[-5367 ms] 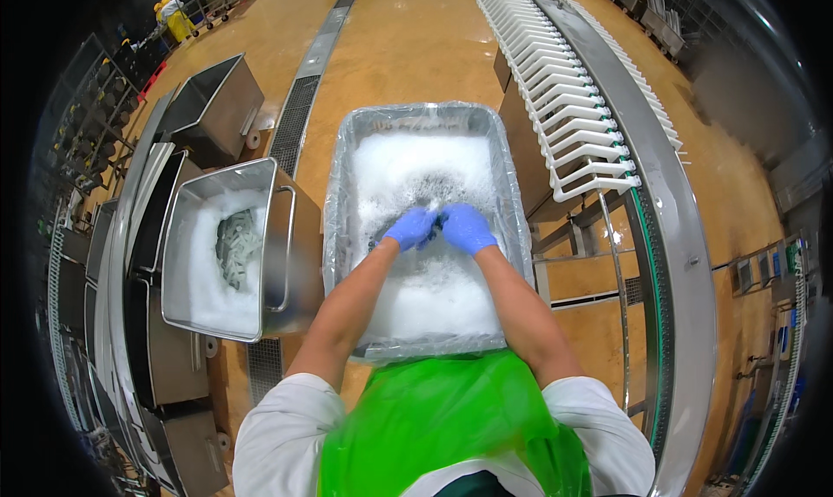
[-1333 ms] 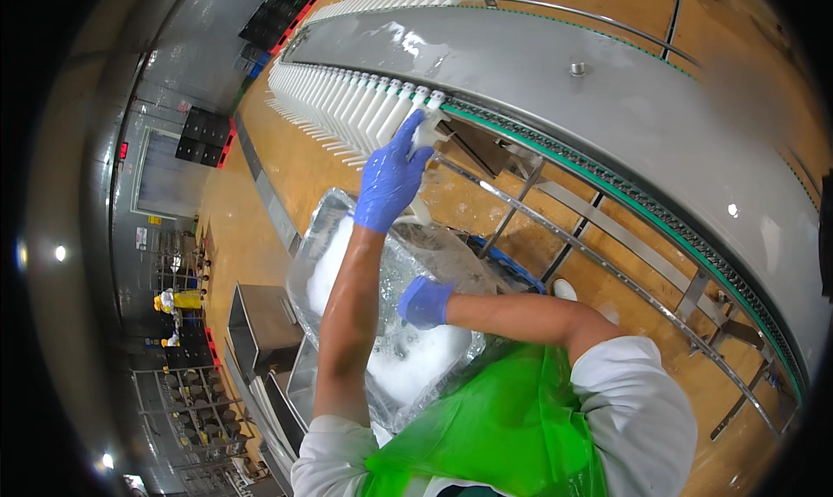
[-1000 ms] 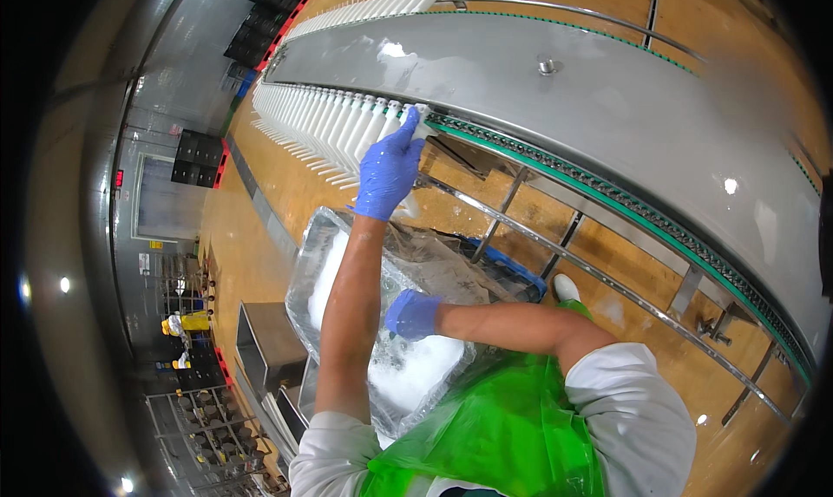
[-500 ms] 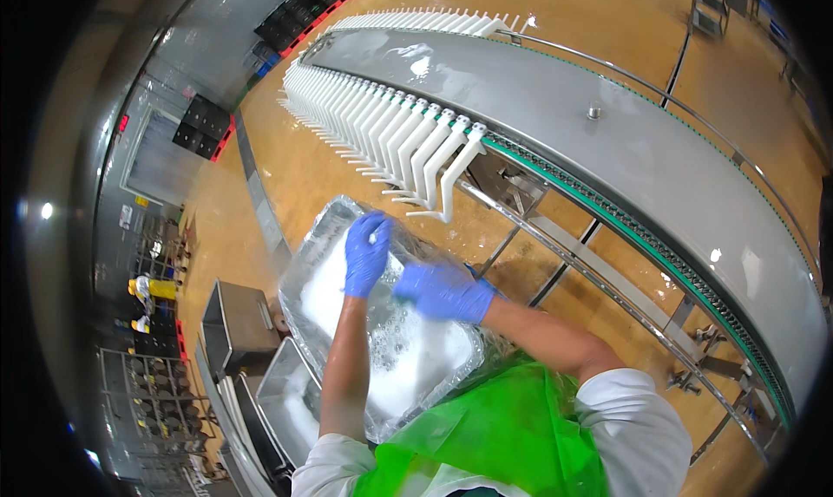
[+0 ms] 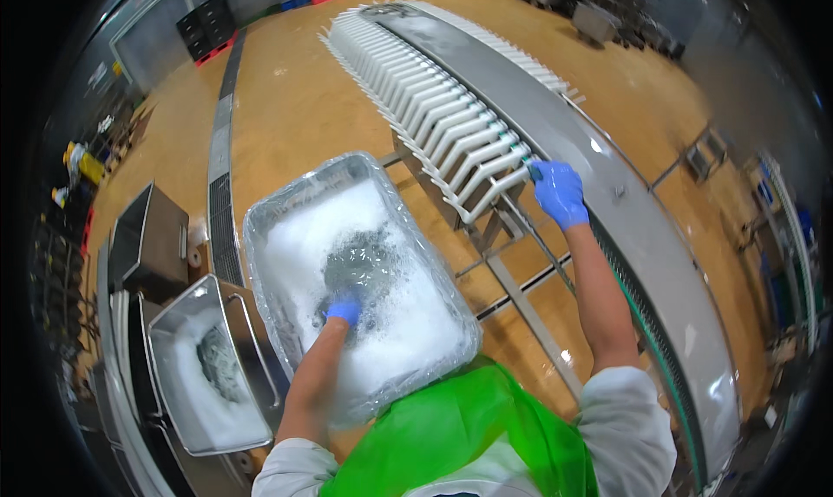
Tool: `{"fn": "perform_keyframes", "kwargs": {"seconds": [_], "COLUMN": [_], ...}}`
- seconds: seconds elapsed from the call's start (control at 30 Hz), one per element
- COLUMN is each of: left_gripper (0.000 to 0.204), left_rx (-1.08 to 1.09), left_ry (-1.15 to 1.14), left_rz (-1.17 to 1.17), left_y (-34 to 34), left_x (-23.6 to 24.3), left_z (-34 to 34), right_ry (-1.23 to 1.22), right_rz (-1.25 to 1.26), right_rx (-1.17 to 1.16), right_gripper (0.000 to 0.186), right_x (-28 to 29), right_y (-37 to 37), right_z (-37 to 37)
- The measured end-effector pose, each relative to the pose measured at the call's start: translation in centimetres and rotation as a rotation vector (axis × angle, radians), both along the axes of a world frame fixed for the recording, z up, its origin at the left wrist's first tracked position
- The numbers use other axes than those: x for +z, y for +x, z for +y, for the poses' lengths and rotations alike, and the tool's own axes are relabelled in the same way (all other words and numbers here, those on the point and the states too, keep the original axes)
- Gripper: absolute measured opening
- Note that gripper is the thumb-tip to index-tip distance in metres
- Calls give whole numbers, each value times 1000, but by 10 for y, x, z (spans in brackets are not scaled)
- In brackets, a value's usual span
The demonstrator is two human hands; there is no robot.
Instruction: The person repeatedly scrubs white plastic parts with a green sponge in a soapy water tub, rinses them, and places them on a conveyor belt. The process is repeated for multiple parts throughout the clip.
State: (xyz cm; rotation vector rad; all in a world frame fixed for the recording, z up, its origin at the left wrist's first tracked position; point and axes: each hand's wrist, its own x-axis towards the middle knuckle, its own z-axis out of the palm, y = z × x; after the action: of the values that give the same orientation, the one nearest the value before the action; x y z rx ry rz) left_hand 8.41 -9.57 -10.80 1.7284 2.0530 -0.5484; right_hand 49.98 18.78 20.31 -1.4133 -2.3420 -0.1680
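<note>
Here the ice tub (image 5: 286, 204), lined with clear plastic, sits in front of the person; the left hand (image 5: 344, 310) is sunk in the ice among dark fish (image 5: 360, 263), its fingers hidden. The right hand (image 5: 559, 192) rests curled on the white conveyor slats (image 5: 451, 124), its grip unclear
</note>
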Motion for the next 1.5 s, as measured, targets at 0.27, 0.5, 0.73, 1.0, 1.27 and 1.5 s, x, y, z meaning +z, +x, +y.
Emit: {"fn": "perform_keyframes", "kwargs": {"seconds": [0.27, 0.5, 0.73, 1.0, 1.27, 1.5], "left_gripper": [50, 45, 40, 37, 36, 28], "left_rx": [175, 130, -10, -338, 38, -57], "left_ry": [57, 194, 426, 223, 59, 92], "left_rz": [-171, -248, -52, -42, -143, -248], "left_y": [-4, -3, -19, 31, 67, 56], "left_x": [-10, -20, -24, 0, -13, 68], "left_z": [9, 7, -11, 59, 23, -2], "right_ry": [80, 10, 4, 69, 73, 203], "right_rz": [46, 4, -49, -27, 27, -76], "right_rx": [115, 89, 143, 88, 122, 84], "right_gripper": [19, 21, 21, 17, 19, 16], "right_x": [6, 18, 0, 12, -11, -7], "right_y": [-74, -113, -64, 62, -10, -53], "right_z": [80, 146, 92, 4, 102, 92]}}
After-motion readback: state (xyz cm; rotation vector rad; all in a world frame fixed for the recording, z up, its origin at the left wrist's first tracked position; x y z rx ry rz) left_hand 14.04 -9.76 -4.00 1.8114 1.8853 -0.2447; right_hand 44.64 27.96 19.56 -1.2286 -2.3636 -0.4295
